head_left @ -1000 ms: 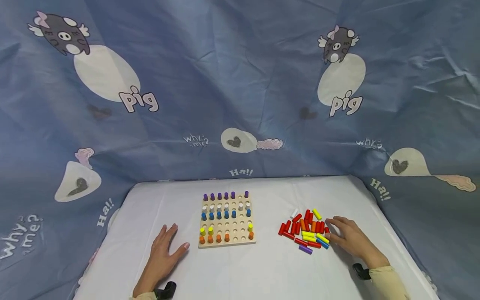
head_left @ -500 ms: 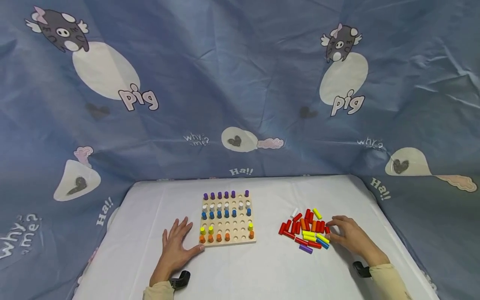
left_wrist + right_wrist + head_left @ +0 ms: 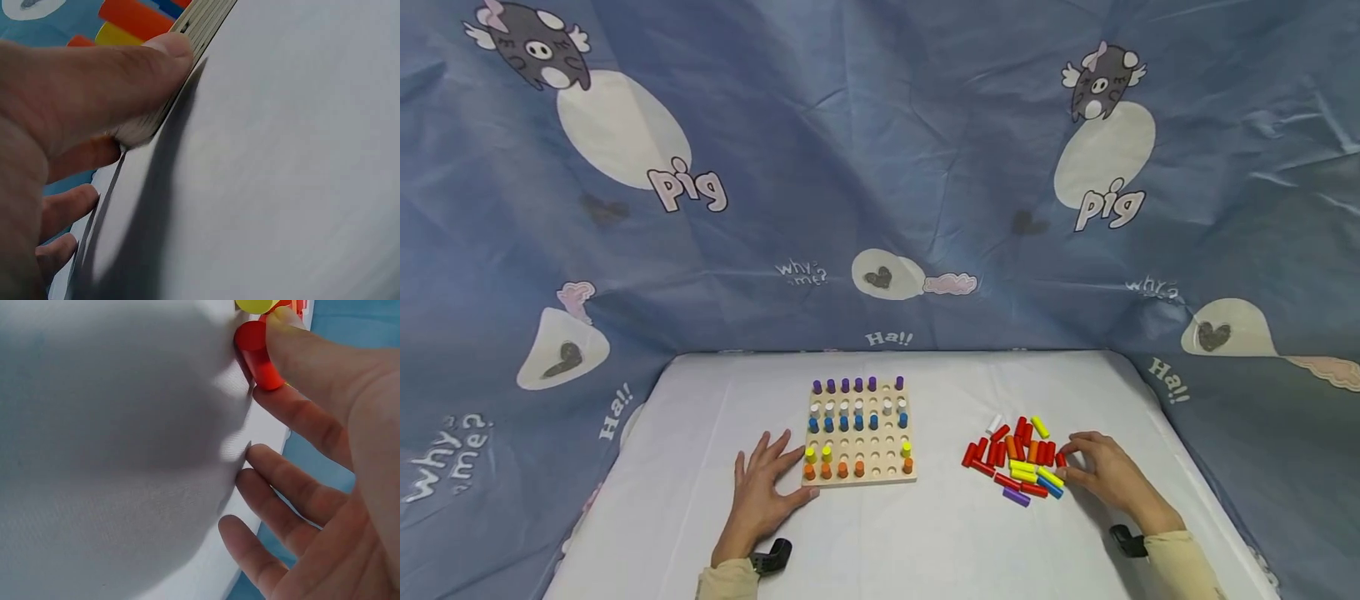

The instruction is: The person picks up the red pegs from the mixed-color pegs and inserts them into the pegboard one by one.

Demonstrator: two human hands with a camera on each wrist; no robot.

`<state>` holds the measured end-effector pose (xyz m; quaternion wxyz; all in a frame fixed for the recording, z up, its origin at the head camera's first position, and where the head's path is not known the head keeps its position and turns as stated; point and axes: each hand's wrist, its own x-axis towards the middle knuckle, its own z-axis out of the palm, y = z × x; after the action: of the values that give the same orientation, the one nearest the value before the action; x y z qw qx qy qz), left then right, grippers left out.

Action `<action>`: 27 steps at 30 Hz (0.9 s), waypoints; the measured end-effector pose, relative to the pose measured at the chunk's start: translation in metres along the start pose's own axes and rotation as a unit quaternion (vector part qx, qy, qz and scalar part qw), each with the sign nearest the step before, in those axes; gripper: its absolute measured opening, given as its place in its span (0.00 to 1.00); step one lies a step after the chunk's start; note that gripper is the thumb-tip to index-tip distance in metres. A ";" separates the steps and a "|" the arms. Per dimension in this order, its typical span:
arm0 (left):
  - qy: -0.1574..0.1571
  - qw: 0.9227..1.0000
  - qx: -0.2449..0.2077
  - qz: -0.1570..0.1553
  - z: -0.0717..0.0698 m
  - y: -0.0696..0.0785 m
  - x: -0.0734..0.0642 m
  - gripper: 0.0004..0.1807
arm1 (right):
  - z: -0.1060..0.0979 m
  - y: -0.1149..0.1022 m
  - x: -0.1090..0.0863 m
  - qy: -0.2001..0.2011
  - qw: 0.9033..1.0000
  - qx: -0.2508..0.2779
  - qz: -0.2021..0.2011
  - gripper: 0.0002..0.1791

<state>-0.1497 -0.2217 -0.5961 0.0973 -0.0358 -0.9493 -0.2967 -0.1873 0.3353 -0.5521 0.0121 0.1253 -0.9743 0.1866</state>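
Red peg (image 3: pixel 259 359) pinched by right hand (image 3: pixel 1105 475): wrist view only. Left hand (image 3: pixel 767 492) flat, thumb pressing wooden pegboard (image 3: pixel 859 433) edge. Bare table (image 3: pixel 925 533) lower centre.

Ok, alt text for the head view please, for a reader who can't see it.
A left hand presses a wooden pegboard, while the right hand pinches a red peg at a pile of loose pegs on a white table.

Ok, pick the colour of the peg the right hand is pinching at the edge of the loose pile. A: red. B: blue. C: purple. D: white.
A: the right wrist view shows the right hand with thumb and forefinger pinching a red peg.
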 end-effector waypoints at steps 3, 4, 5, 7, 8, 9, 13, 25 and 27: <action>0.008 1.000 -0.006 -0.003 0.002 0.003 -0.001 0.42 | 0.000 0.001 0.002 0.000 1.000 0.001 -0.002 0.16; 0.009 1.000 -0.005 -0.005 0.002 0.004 -0.001 0.42 | 0.000 0.000 0.003 -0.001 1.000 0.004 0.000 0.16; 0.012 1.000 -0.007 -0.006 0.003 0.005 -0.001 0.42 | 0.000 0.000 0.004 -0.003 1.000 0.007 0.004 0.17; 0.013 1.000 -0.005 -0.009 0.004 0.006 -0.001 0.42 | 0.000 0.001 0.004 -0.009 1.000 0.014 0.017 0.18; 0.011 1.000 -0.005 -0.011 0.004 0.006 -0.002 0.42 | 0.000 0.001 0.005 -0.015 0.999 0.019 0.024 0.18; 0.010 1.000 -0.006 -0.012 0.004 0.007 -0.002 0.42 | 0.000 0.001 0.005 -0.020 0.999 0.027 0.031 0.19; 0.005 1.000 -0.004 -0.018 0.005 0.006 -0.004 0.42 | 0.001 0.004 0.007 -0.050 0.994 0.073 0.065 0.19; 0.014 1.000 0.005 -0.007 0.007 0.003 -0.004 0.41 | -0.005 0.010 0.016 -0.034 0.987 0.111 0.111 0.16; 0.016 1.000 0.005 -0.004 0.007 0.003 -0.004 0.41 | -0.011 0.005 0.020 -0.024 0.989 0.110 0.101 0.15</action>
<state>-0.1465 -0.2159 -0.6007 0.1119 -0.0269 -0.9492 -0.2928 -0.2083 0.3391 -0.5428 -0.0437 0.0310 -0.9557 0.2895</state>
